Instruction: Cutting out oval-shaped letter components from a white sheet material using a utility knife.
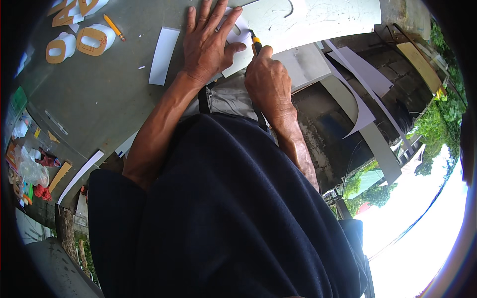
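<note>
My left hand point(206, 52) lies flat with its fingers spread, pressing on a small white cut-out piece point(242, 31) that has a curved opening in it. In my right hand point(270, 83) is a black and yellow utility knife point(256, 42). Its tip points away from me and meets the edge of the white piece, right of my left thumb. Under both lies a large white sheet point(328, 20) with scratches and a curved cut near its far edge. To the left of my left hand rests a white strip point(164, 55).
White block letters with tan faces point(94, 40) and an orange pencil point(115, 28) sit at the far left of the grey table point(119, 99). Thin white offcuts point(355, 94) lean on the right. Plastic bags and scraps point(32, 166) lie at the lower left.
</note>
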Demonstrator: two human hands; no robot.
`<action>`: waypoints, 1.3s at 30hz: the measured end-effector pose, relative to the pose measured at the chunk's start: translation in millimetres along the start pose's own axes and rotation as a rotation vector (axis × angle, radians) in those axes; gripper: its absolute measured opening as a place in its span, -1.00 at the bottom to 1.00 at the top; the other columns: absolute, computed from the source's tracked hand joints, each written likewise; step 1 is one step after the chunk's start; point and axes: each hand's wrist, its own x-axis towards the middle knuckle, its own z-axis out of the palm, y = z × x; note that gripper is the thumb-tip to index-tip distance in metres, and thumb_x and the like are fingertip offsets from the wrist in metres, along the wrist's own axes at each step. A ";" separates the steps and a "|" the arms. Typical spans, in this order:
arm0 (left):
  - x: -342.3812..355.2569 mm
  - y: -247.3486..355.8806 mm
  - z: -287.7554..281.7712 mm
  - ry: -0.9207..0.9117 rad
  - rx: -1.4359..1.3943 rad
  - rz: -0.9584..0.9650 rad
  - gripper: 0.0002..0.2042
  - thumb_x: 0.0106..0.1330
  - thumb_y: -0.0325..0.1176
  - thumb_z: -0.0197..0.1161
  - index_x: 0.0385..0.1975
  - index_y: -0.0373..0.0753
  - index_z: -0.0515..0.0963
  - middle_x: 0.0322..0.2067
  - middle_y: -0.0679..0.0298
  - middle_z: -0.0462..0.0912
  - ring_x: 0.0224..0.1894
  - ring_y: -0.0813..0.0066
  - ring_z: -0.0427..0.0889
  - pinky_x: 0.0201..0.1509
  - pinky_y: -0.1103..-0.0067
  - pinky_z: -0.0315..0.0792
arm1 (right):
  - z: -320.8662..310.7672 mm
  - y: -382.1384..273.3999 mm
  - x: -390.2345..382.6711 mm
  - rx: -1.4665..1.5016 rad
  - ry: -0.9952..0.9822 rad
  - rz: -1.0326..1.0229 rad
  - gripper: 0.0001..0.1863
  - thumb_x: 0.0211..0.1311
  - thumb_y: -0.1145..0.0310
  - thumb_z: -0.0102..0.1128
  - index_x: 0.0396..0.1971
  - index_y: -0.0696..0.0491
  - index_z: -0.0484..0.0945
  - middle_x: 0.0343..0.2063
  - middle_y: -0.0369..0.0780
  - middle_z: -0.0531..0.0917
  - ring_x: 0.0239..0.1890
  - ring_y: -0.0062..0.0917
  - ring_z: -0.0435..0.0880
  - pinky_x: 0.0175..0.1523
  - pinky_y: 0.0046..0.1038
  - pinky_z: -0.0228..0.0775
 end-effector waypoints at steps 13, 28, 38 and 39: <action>-4.4 -3.2 19.1 0.077 0.004 -0.016 -0.22 0.33 0.42 0.05 0.41 0.04 0.43 0.51 0.15 0.25 0.56 -0.10 0.10 0.56 -0.15 -0.12 | 0.9 -4.6 -2.7 0.085 -0.015 0.070 -0.76 0.29 0.45 0.10 -0.18 0.31 0.38 -0.42 0.20 0.70 -0.30 0.12 0.77 -0.15 -0.02 0.63; -10.1 3.4 5.0 0.089 -0.064 -0.003 -0.21 0.19 0.15 0.41 0.38 -0.13 0.44 0.49 0.13 0.29 0.55 -0.10 0.13 0.56 -0.02 0.05 | -29.9 26.5 14.0 -0.140 0.029 -0.173 -0.86 0.35 0.42 0.02 -0.29 0.20 0.47 -0.53 0.13 0.70 -0.40 0.03 0.77 -0.27 -0.01 0.58; -8.5 -8.2 10.3 0.022 -0.089 0.169 -0.48 0.31 -0.23 0.39 0.28 -0.16 0.55 0.36 0.26 0.51 0.48 0.23 0.36 0.55 0.26 0.23 | -30.6 34.8 23.1 -0.120 -0.035 -0.229 -0.74 0.54 0.24 0.00 -0.21 0.16 0.37 -0.55 0.19 0.66 -0.42 0.18 0.71 -0.25 0.14 0.51; -7.7 -7.4 10.0 0.032 -0.093 0.154 -0.49 0.30 -0.25 0.40 0.27 -0.16 0.57 0.33 0.28 0.54 0.46 0.24 0.38 0.55 0.27 0.24 | -29.1 32.8 22.6 -0.124 -0.038 -0.230 -0.74 0.54 0.24 0.00 -0.21 0.16 0.37 -0.55 0.19 0.66 -0.42 0.18 0.71 -0.25 0.14 0.51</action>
